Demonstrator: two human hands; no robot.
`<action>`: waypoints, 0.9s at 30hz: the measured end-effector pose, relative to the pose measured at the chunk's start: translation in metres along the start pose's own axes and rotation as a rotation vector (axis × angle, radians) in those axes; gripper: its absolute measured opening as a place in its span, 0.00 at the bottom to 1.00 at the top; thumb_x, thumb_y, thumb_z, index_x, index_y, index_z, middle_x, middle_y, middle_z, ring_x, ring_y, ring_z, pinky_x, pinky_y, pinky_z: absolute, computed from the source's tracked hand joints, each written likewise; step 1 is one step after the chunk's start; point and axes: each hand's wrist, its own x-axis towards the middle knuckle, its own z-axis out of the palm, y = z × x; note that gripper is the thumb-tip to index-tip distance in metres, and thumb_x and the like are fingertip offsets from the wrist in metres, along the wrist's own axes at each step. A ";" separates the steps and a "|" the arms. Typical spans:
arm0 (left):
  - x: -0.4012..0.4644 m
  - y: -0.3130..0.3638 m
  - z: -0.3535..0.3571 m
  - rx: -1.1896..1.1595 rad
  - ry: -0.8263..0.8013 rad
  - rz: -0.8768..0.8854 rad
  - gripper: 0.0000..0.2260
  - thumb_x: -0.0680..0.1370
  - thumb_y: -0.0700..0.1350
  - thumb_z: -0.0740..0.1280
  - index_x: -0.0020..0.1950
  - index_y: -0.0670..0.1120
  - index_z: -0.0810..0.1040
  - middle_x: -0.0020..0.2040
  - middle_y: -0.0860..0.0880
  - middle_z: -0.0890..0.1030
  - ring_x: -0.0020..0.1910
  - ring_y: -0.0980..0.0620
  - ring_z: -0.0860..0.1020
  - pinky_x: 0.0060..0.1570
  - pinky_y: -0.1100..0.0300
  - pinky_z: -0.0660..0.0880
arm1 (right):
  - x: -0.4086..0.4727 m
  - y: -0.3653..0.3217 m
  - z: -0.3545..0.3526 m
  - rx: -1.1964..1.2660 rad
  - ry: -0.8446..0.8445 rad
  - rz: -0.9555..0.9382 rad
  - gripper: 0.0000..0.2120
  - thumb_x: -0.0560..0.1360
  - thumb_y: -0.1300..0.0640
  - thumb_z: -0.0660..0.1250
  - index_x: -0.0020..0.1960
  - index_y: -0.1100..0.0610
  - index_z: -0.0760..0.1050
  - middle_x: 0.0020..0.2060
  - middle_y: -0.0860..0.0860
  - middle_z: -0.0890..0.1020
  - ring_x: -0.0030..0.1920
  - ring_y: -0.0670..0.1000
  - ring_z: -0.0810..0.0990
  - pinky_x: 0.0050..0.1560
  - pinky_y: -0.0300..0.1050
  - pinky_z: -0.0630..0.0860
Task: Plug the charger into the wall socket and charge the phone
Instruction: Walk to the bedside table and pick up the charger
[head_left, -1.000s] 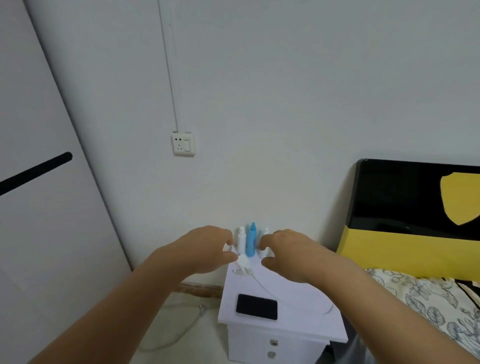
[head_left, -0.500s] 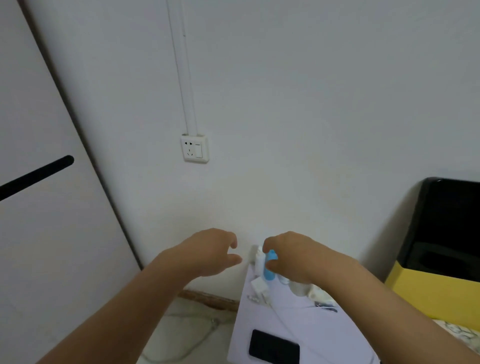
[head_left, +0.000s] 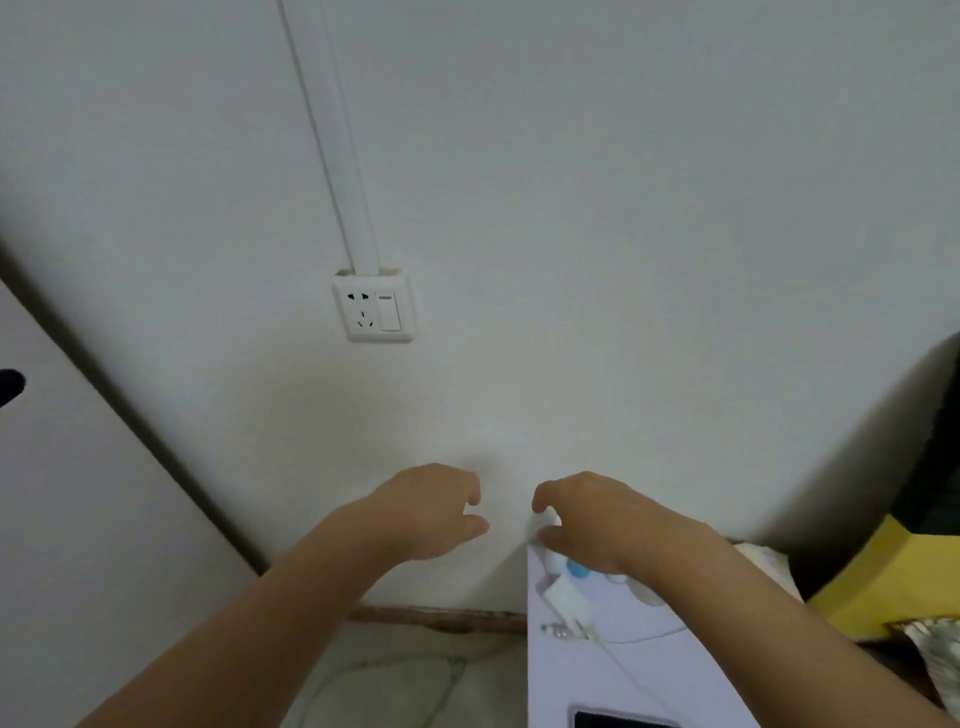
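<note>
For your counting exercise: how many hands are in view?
2. Left hand hangs before the wall; right hand is over the nightstand back edge. Both empty.

The wall socket (head_left: 375, 309) is set in the wall (head_left: 623, 208), directly below a cable duct (head_left: 332, 135) that runs up the wall. A nightstand (head_left: 649, 670) is placed against the wall, below and to the right of the socket. The charger (head_left: 563, 597) is laid on the nightstand near its back left corner, with small bottles (head_left: 576, 569) behind it along the back edge. A cable (head_left: 639, 636) is trailed from the charger across the top. The phone (head_left: 621, 719) is laid near the front edge. The left hand (head_left: 426, 512) is held left of the nightstand, before the wall; the right hand (head_left: 597, 519) is held over the back left corner. A bed (head_left: 893, 582) is placed to the right.
</note>
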 end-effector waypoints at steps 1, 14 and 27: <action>0.008 -0.006 0.003 -0.002 -0.013 0.011 0.18 0.76 0.55 0.60 0.62 0.49 0.70 0.62 0.48 0.75 0.59 0.49 0.72 0.55 0.57 0.68 | 0.006 -0.001 0.003 0.015 -0.007 0.017 0.16 0.78 0.54 0.58 0.64 0.57 0.71 0.62 0.56 0.76 0.60 0.56 0.75 0.57 0.47 0.72; 0.094 -0.037 0.084 -0.052 -0.203 0.068 0.15 0.76 0.50 0.60 0.60 0.44 0.72 0.61 0.43 0.75 0.59 0.44 0.73 0.57 0.55 0.70 | 0.080 0.033 0.094 0.078 -0.136 0.237 0.16 0.79 0.58 0.57 0.66 0.57 0.69 0.65 0.58 0.75 0.61 0.56 0.76 0.59 0.49 0.73; 0.170 -0.049 0.224 -0.141 -0.244 -0.012 0.11 0.76 0.44 0.57 0.53 0.42 0.74 0.55 0.42 0.78 0.54 0.44 0.75 0.53 0.53 0.71 | 0.137 0.107 0.239 0.191 -0.151 0.500 0.07 0.78 0.59 0.55 0.51 0.55 0.71 0.41 0.49 0.71 0.51 0.52 0.78 0.44 0.41 0.68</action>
